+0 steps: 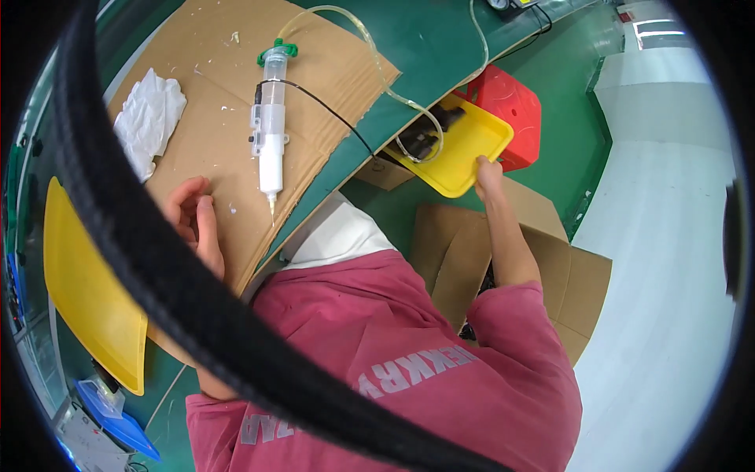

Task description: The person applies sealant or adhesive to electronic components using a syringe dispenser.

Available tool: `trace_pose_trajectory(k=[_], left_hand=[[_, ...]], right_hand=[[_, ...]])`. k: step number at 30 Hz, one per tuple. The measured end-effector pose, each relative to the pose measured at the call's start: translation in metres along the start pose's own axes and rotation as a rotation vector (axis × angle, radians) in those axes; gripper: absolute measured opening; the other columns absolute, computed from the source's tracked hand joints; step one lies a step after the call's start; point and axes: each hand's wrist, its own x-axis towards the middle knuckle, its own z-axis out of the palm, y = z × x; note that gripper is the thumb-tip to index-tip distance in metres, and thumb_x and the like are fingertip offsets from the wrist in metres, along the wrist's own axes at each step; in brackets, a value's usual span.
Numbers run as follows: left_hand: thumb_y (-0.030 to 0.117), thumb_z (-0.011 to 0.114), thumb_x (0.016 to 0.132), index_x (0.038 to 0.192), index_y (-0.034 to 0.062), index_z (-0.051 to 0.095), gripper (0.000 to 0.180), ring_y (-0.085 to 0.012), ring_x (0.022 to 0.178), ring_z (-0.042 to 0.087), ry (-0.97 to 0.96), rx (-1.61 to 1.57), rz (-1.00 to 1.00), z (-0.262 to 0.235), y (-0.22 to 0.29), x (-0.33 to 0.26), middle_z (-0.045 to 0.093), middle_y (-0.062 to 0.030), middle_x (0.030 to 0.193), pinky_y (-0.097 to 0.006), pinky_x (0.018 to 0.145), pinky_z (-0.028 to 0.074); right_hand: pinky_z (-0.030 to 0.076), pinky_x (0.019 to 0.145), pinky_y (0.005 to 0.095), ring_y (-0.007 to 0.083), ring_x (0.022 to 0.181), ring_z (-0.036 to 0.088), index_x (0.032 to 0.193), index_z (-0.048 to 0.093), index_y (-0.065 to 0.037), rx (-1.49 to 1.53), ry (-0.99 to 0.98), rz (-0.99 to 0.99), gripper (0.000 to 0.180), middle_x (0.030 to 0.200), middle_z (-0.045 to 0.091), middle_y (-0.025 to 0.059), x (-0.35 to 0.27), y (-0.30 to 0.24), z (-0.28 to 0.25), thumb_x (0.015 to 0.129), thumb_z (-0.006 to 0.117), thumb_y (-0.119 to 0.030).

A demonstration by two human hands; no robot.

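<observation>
Right hand (489, 177) grips the near right edge of the yellow tray (465, 161), which bears dark parts (418, 143) beyond the bench's (324, 182) right edge, beside a red plastic object (524, 126), while the left hand (198, 224), loosely half-curled, lies at the cardboard (216, 145) near the syringe (271, 161).
</observation>
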Motion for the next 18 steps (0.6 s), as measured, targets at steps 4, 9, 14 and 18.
trace_pose_trajectory(k=[4,9,14,18], left_hand=[[0.001,0.051,0.089,0.111,-0.0031,0.055,0.022,-0.0146,0.099,0.054,-0.015,0.106,0.003,0.002,-0.006,0.005,0.059,-0.0084,0.107,-0.026,0.088,0.042],[0.001,0.051,0.089,0.111,-0.0033,0.054,0.022,-0.0142,0.098,0.054,-0.017,0.075,-0.004,-0.001,0.001,0.001,0.058,-0.0083,0.107,-0.025,0.088,0.042],[0.001,0.051,0.089,0.111,-0.0028,0.054,0.022,-0.0143,0.098,0.055,-0.030,0.092,-0.010,0.005,0.002,0.005,0.058,-0.0081,0.107,-0.025,0.088,0.042],[0.002,0.051,0.089,0.111,-0.0022,0.054,0.022,-0.0141,0.098,0.055,0.005,-0.340,-0.202,-0.006,0.004,0.001,0.058,-0.0078,0.106,-0.025,0.088,0.042]], right_hand=[[0.055,0.060,0.0419,0.0283,0.078,0.065,0.107,0.052,0.006,-0.239,-0.004,0.064,0.028,0.095,0.061,0.0176,0.022,-0.017,0.053,0.084,0.047,-0.010],[0.057,0.061,0.0429,0.0315,0.082,0.065,0.104,0.056,0.005,-0.710,-0.058,0.082,0.029,0.097,0.063,0.0185,0.003,-0.096,0.109,0.084,0.045,-0.013],[0.056,0.064,0.0368,0.0292,0.082,0.066,0.095,0.063,0.004,-1.142,-0.026,0.014,0.031,0.097,0.065,0.0194,0.045,-0.119,0.087,0.079,0.049,-0.019],[0.053,0.061,0.0402,0.0349,0.077,0.065,0.079,0.065,0.004,-1.324,-0.023,-0.168,0.027,0.080,0.064,0.0220,0.021,-0.159,0.067,0.075,0.046,-0.016]])
